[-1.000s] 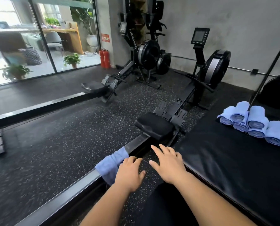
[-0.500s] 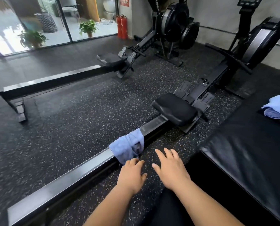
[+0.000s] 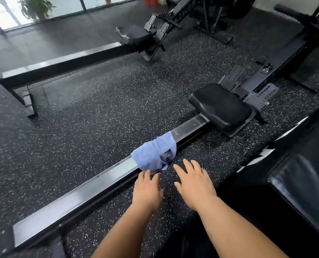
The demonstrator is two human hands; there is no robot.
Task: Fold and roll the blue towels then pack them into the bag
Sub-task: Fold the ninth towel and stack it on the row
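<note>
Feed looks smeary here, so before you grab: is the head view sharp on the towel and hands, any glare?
Head view: left hand and right hand soft with motion blur, floor specks streaked; blue towel readable; pale glare along the rail; windows top left blown out.

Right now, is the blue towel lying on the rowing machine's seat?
No, the blue towel is draped over the rail, clearly short of the black seat.

Towel (image 3: 153,155) draped over a rail (image 3: 91,187), seat (image 3: 220,107) farther along, left hand (image 3: 147,190) and right hand (image 3: 195,185) just before the towel, second rower (image 3: 71,62) behind, mat (image 3: 303,183) at right.
</note>
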